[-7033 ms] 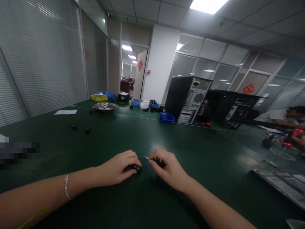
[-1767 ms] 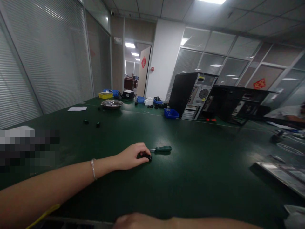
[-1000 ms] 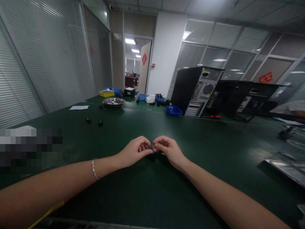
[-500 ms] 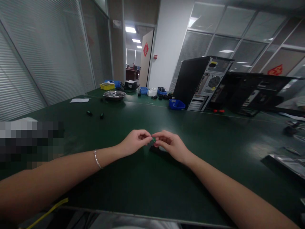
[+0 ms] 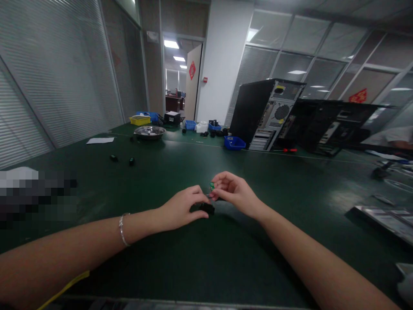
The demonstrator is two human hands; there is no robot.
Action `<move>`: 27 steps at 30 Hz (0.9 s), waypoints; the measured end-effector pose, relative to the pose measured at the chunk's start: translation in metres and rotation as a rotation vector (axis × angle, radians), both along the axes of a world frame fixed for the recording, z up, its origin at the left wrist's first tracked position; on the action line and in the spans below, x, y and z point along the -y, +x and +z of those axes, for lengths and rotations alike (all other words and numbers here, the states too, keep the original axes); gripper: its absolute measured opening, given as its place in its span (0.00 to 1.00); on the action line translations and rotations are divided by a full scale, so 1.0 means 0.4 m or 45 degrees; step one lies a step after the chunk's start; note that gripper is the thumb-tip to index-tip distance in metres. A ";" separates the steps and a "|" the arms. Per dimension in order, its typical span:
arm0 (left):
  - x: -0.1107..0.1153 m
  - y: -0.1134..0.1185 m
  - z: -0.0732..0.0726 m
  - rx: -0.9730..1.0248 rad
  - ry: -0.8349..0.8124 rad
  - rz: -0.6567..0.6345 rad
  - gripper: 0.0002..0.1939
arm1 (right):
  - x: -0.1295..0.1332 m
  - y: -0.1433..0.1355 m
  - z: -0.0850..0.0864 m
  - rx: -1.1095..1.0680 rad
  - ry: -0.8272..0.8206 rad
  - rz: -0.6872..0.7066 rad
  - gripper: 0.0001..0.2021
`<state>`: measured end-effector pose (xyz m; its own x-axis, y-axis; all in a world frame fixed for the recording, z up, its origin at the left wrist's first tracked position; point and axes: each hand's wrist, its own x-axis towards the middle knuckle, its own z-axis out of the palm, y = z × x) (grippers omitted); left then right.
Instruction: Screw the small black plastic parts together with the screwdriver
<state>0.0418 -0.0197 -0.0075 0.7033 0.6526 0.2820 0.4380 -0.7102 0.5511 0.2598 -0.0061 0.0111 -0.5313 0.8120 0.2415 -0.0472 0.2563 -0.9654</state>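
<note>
Between the thumb and fingers of my right hand [image 5: 232, 189] is a small green circuit board [image 5: 212, 186], held just above the table. My left hand [image 5: 189, 206] is beside it, thumb and fingers apart around the left end of a small black part [image 5: 207, 209]. That black part is low at the green tabletop [image 5: 180, 267]; whether my left fingertips touch it is hard to tell. A thin dark piece shows between the two hands, too small to name. Two small black pieces, one at the left [image 5: 113, 158] and one near it [image 5: 131, 161], lie on the table.
A metal bowl [image 5: 149, 132], yellow tray [image 5: 140, 120] and blue bin [image 5: 235, 143] are at the back. A black computer tower [image 5: 258, 114] stands back right. A metal tray [image 5: 383, 221] lies at the right. A person's arm [image 5: 402, 137] shows at the far right.
My left hand has come off the green board and moved down towards the black part, its fingers opening. My right hand still has the board, now tipped more upright. The view has shifted slightly.
</note>
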 end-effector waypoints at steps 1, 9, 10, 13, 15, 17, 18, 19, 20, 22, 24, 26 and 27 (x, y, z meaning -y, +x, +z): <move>-0.003 -0.001 -0.004 -0.012 0.010 -0.014 0.12 | 0.000 0.002 0.004 -0.017 -0.011 0.011 0.14; 0.002 -0.006 0.012 -0.004 -0.036 -0.018 0.16 | 0.017 0.000 0.023 0.038 0.057 0.053 0.12; 0.006 -0.006 0.015 -0.001 -0.042 -0.020 0.16 | 0.018 0.000 0.022 0.050 0.054 0.063 0.13; 0.012 -0.004 0.016 0.005 -0.056 -0.013 0.17 | 0.020 0.002 0.016 0.101 0.028 0.091 0.14; 0.012 -0.002 0.014 0.002 -0.063 -0.001 0.18 | 0.022 0.005 0.014 0.177 0.015 0.095 0.15; 0.009 -0.001 0.011 -0.004 -0.074 0.030 0.18 | 0.027 0.009 0.018 0.309 0.067 0.076 0.15; 0.008 -0.001 0.010 0.001 -0.091 0.051 0.19 | 0.029 0.011 0.022 0.388 0.114 0.066 0.14; 0.008 -0.001 0.009 0.018 -0.116 0.073 0.21 | 0.032 0.012 0.026 0.462 0.162 0.060 0.13; 0.007 -0.001 0.008 0.041 -0.146 0.093 0.23 | 0.035 0.012 0.029 0.523 0.203 0.059 0.13; 0.007 -0.001 0.006 0.090 -0.203 0.112 0.29 | 0.040 0.009 0.030 0.603 0.234 0.057 0.12; 0.006 -0.001 0.004 0.118 -0.226 0.115 0.31 | 0.041 0.003 0.023 0.649 0.225 0.039 0.12; 0.006 -0.001 0.002 0.124 -0.225 0.117 0.32 | 0.040 -0.004 0.009 0.682 0.221 0.006 0.12; 0.005 -0.002 0.001 0.127 -0.222 0.119 0.32 | 0.040 -0.008 0.002 0.691 0.218 -0.009 0.12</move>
